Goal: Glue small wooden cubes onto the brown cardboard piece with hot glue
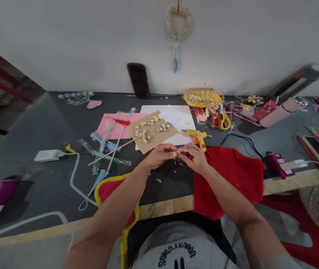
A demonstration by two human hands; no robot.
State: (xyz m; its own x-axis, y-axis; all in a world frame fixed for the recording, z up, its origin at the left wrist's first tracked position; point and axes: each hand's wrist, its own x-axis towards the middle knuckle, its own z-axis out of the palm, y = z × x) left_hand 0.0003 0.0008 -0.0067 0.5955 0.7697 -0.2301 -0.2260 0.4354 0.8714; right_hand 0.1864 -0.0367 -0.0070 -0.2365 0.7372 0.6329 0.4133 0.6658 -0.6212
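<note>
My left hand [163,155] and my right hand [194,157] meet fingertip to fingertip over the dark table. Pinched between both is a small pale piece [178,152], mostly hidden by the fingers; its kind is too small to tell. Just beyond them, several little cream block-like pieces [163,127] rest in clusters on a brown card [153,144]. One cluster sits at the tip of a thin wooden stick [114,150]. A yellow hot glue gun [200,137] lies beside my right hand. Pale crumbs are scattered on the table below my fingers.
A red cloth [229,175] spreads under my right forearm. Scissors [221,120] and a yellow basket [201,102] stand at the back right. A phone [138,80] leans on the wall. Pink paper [103,127], a white adapter [49,155] with its cable and purple power strips [281,164] lie around.
</note>
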